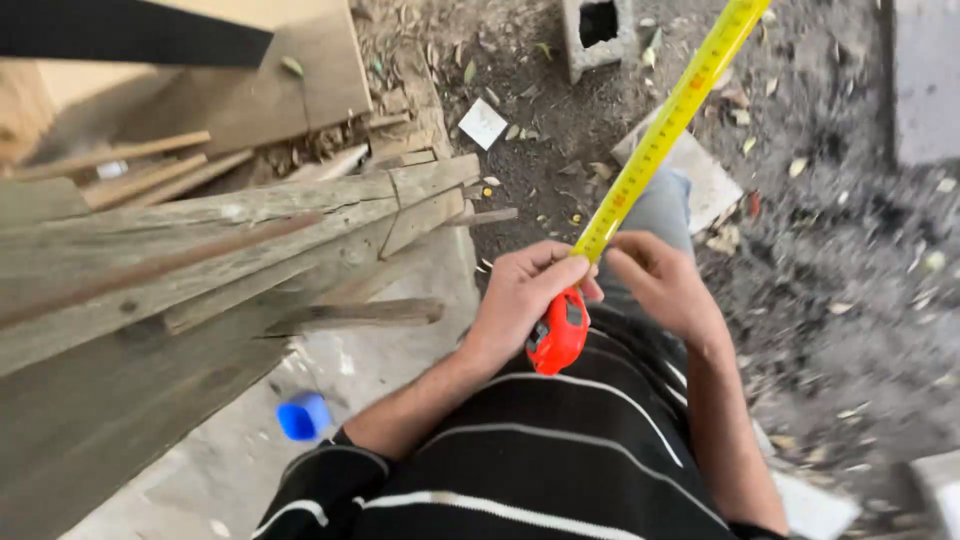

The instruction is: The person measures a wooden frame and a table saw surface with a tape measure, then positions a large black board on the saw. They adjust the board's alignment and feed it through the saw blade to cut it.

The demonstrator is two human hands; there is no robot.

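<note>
Tape measure (558, 333): your left hand (520, 295) grips its red case, just below your right hand (660, 282), which pinches the yellow blade (668, 122) running up and away to the right from both hands.

The bare dirt ground (840, 300), strewn with dry leaves, carries a grey hollow concrete block (597, 30), a small white square scrap (482, 123), weathered grey wooden planks (200, 250) and a blue plastic cap (303, 416).
</note>
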